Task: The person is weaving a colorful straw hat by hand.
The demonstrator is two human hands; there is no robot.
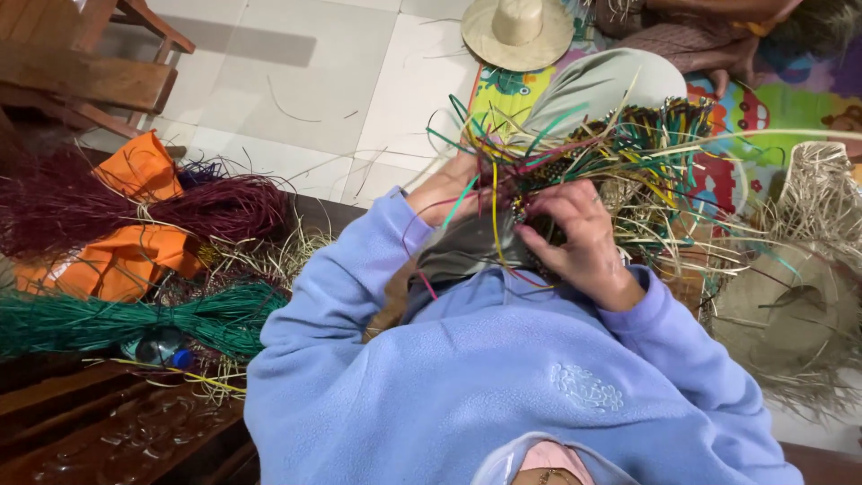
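Half-woven piece of coloured straw (pixel 575 166) sits on the lap, loose strands sticking out all round. Right hand (pixel 584 242) grip pinching dark strands at its near edge. Left hand (pixel 449 189) mostly hidden behind strands, grip unclear. Straw hat (pixel 518 31) on floor beyond. Green straw bundle (pixel 135 321), maroon bundle (pixel 135 208), orange bag (pixel 135 242) left.

Left hand (pixel 449 190) mostly behind coloured straw weave (pixel 611 153); unfinished straw hat (pixel 808 269) cut off at right edge.
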